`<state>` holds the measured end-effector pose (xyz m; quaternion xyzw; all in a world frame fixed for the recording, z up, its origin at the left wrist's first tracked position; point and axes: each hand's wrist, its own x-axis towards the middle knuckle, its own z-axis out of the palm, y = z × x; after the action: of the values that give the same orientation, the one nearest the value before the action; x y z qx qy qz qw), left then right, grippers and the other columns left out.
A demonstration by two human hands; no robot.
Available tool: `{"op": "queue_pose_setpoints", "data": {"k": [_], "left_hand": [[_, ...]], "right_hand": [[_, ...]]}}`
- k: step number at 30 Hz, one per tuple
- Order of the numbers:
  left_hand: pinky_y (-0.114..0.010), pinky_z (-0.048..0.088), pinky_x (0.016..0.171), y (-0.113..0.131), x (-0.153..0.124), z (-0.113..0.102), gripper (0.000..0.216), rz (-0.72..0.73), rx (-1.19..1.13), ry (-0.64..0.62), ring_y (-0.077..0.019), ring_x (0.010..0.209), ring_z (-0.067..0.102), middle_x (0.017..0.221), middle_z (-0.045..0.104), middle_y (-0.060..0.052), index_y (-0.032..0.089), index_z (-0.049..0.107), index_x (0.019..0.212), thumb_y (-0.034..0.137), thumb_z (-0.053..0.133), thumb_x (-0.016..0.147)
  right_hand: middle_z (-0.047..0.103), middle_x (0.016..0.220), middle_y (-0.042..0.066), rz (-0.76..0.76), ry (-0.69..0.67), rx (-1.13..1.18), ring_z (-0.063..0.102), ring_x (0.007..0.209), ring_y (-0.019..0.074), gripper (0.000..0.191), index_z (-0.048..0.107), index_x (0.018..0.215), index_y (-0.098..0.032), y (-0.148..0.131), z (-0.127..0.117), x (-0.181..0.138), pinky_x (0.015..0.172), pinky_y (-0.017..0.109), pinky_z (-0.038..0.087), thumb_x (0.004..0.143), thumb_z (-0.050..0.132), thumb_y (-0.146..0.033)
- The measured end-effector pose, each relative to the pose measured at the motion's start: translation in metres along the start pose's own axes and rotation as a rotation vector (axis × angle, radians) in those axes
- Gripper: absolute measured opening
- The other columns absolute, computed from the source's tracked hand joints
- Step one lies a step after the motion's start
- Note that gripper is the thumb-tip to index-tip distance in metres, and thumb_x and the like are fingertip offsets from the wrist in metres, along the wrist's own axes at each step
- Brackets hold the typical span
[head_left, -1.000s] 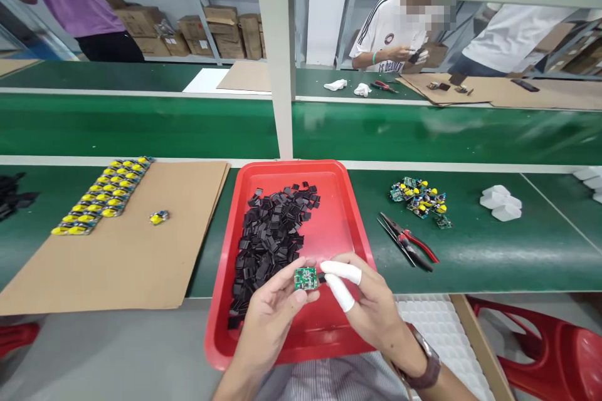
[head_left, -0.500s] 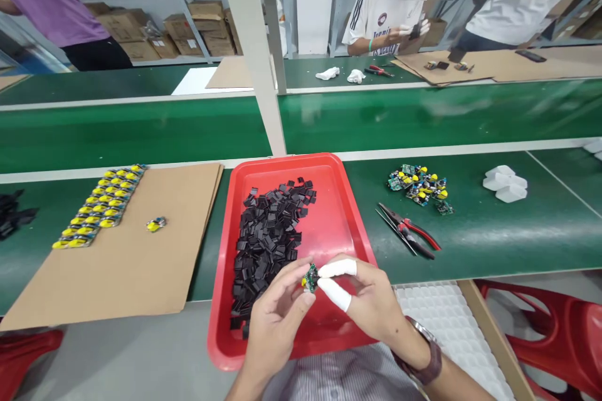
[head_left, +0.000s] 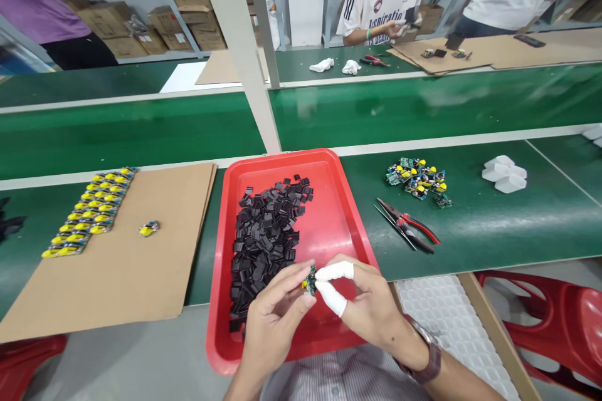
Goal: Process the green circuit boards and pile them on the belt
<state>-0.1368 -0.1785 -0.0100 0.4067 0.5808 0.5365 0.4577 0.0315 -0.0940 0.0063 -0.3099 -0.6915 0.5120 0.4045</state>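
Observation:
A small green circuit board (head_left: 310, 281) with a yellow part is held above the front of the red tray (head_left: 350, 225). My left hand (head_left: 278, 313) pinches it between thumb and fingers from the left. From the right, the thumb and index finger of my right hand (head_left: 362, 301), both in white finger cots, close on the board's right side. Whether a small dark piece sits between those fingertips is too small to tell. Many small black plastic pieces (head_left: 266, 238) lie heaped in the left part of the tray, partly behind my left hand.
Left, a cardboard sheet (head_left: 155, 276) bears rows of boards (head_left: 91, 210) and a single board (head_left: 149, 229). Right lie pliers (head_left: 409, 225), tweezers (head_left: 395, 227), a pile of boards (head_left: 416, 177) and white plastic pieces (head_left: 505, 173). A co-worker (head_left: 376, 6) stands across the bench behind a post (head_left: 256, 88).
The view has shifted slightly. Both hands keep hold of the board at nearly the same place, with the right fingertips a little closer against it. The co-worker's hands have lowered slightly.

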Motion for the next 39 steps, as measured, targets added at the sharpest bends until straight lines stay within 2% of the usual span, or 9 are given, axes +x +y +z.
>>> {"op": "queue_pose_setpoints", "data": {"k": [11,15,17,24,26,29,31,34,39], "left_hand": [[-0.041,0.063,0.098,-0.001,-0.002,-0.001,0.038,0.09,0.079,-0.04,-0.0272,0.12,0.07,0.131,0.071,-0.008,0.034,0.074,0.127,0.02,0.073,0.091],[-0.039,0.064,0.095,-0.002,-0.006,0.001,0.037,0.125,0.127,-0.003,-0.0262,0.117,0.07,0.129,0.07,-0.009,0.032,0.074,0.126,0.019,0.072,0.092],[-0.037,0.063,0.095,-0.003,-0.006,0.002,0.037,0.141,0.141,0.011,-0.0253,0.117,0.07,0.13,0.069,-0.008,0.033,0.074,0.126,0.019,0.072,0.092],[-0.034,0.062,0.093,-0.003,-0.005,0.004,0.038,0.157,0.185,-0.06,-0.0232,0.116,0.069,0.127,0.068,-0.007,0.034,0.07,0.131,0.019,0.068,0.096],[-0.035,0.062,0.094,-0.001,-0.006,0.007,0.04,0.203,0.254,-0.026,-0.023,0.115,0.069,0.128,0.067,-0.007,0.032,0.067,0.134,0.019,0.067,0.096],[-0.035,0.06,0.099,0.001,-0.007,0.011,0.042,0.353,0.416,0.107,-0.0226,0.117,0.067,0.128,0.065,-0.007,0.029,0.065,0.134,0.014,0.066,0.095],[-0.034,0.058,0.101,0.002,-0.008,0.014,0.042,0.472,0.55,0.167,-0.0213,0.116,0.067,0.127,0.065,-0.007,0.026,0.065,0.133,0.009,0.066,0.094],[-0.03,0.057,0.101,0.002,-0.01,0.018,0.043,0.564,0.642,0.196,-0.0181,0.11,0.068,0.122,0.066,-0.008,0.022,0.064,0.132,0.003,0.064,0.093],[-0.028,0.06,0.092,-0.001,-0.01,0.022,0.047,0.613,0.653,0.263,-0.0169,0.103,0.069,0.114,0.066,-0.007,0.019,0.065,0.132,-0.002,0.066,0.09]], "right_hand": [[0.068,0.08,0.0,0.066,0.033,-0.046,0.065,0.075,0.0172,0.016,0.07,0.092,-0.024,0.006,0.007,-0.007,0.07,0.03,0.053,0.088,0.064,-0.01],[0.068,0.083,0.001,0.033,-0.02,-0.013,0.065,0.074,0.0168,0.013,0.072,0.093,-0.023,0.005,0.004,-0.005,0.069,0.029,0.053,0.089,0.066,-0.012],[0.069,0.082,0.001,0.084,-0.056,0.03,0.066,0.073,0.0163,0.012,0.072,0.092,-0.022,0.004,0.003,-0.002,0.067,0.028,0.054,0.088,0.066,-0.012],[0.071,0.083,0.001,0.19,-0.103,0.115,0.069,0.076,0.0164,0.009,0.078,0.089,-0.023,0.006,-0.004,0.004,0.072,0.028,0.058,0.089,0.071,-0.018],[0.075,0.086,0.001,0.292,-0.114,0.296,0.073,0.081,0.0173,0.009,0.079,0.096,-0.025,0.01,-0.005,0.004,0.077,0.03,0.062,0.088,0.076,-0.024],[0.08,0.095,0.002,0.402,-0.108,0.545,0.077,0.087,0.0186,0.031,0.079,0.11,-0.027,0.016,-0.005,-0.001,0.087,0.034,0.064,0.08,0.086,-0.028],[0.081,0.098,0.003,0.458,-0.072,0.596,0.078,0.09,0.0193,0.04,0.079,0.111,-0.026,0.02,-0.002,-0.006,0.089,0.034,0.065,0.073,0.092,-0.026],[0.08,0.1,0.002,0.493,-0.011,0.582,0.077,0.091,0.0193,0.034,0.082,0.102,-0.026,0.024,0.001,-0.012,0.089,0.032,0.065,0.07,0.094,-0.025],[0.077,0.102,0.0,0.471,-0.073,0.618,0.074,0.096,0.0168,0.025,0.084,0.101,-0.03,0.025,-0.001,-0.012,0.092,0.028,0.061,0.077,0.09,-0.026]]}}
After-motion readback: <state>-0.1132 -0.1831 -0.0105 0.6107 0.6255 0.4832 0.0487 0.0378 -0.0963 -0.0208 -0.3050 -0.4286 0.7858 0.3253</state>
